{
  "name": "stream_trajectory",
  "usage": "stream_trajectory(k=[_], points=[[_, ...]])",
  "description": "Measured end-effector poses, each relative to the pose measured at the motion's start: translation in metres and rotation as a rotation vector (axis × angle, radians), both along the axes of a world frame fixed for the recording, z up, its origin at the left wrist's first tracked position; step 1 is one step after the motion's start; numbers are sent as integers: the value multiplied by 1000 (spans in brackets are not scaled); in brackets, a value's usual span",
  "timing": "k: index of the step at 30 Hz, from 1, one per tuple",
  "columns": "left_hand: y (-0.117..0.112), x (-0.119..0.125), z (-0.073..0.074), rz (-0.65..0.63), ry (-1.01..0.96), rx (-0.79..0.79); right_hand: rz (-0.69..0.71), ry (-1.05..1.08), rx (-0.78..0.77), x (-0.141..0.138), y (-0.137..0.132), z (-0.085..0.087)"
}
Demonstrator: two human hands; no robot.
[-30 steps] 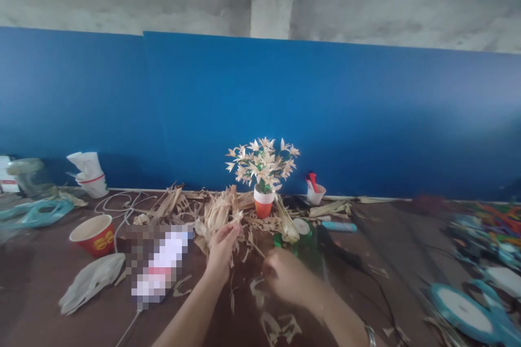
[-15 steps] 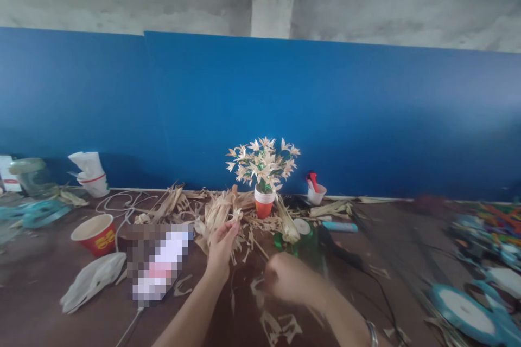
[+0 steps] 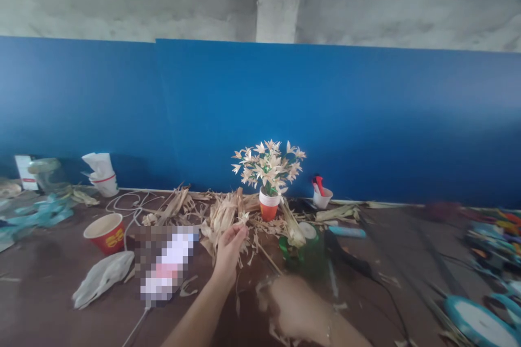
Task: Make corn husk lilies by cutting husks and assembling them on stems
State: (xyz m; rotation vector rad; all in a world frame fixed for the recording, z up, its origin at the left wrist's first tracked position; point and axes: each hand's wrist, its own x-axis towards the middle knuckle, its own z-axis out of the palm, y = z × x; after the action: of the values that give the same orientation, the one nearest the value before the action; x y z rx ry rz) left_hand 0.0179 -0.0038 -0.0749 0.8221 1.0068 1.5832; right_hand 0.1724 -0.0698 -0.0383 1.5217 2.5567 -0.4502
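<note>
My left hand point(image 3: 230, 249) is closed in a pinch on a small pale corn-husk flower point(image 3: 244, 218), which stands up from the fingertips. My right hand point(image 3: 291, 303) hangs low over the table, smeared by motion, so its fingers and anything in them cannot be made out. Beyond my hands stands a potted bunch of cream husk flowers point(image 3: 268, 165) with green stems, in a red and white cup point(image 3: 269, 207). A pile of dry corn husks point(image 3: 222, 214) lies just behind my left hand.
To the left are a red paper bowl point(image 3: 105, 233), a white plastic bag point(image 3: 103, 279) and a blurred-out phone point(image 3: 169, 265) on a cable. On the right lie a dark corded tool point(image 3: 348, 255), a light-blue tube point(image 3: 347, 232) and a blue ribbon spool point(image 3: 480, 320). A blue panel point(image 3: 325, 114) stands behind.
My right hand has moved lower, toward me, and is more blurred. My left hand still pinches the husk flower. The whole view has shifted slightly, with things now further right.
</note>
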Motion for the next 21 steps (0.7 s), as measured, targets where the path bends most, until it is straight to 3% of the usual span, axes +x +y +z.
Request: stream_trajectory(k=[3,6,9,15,21], points=[[1,1,-1,-8,-36,-24,-187,280,-21,3,19,6],[2,2,-4,-38,-56,-14,-383,746,-208,2,44,11],[0,3,-4,-57,-51,-19,-431,1061,-341,-2,63,12],[-3,3,-2,-123,-94,-39,-360,1090,-304,-3,68,16],[-12,6,5,-60,-23,23,-320,992,-132,-1,68,15]])
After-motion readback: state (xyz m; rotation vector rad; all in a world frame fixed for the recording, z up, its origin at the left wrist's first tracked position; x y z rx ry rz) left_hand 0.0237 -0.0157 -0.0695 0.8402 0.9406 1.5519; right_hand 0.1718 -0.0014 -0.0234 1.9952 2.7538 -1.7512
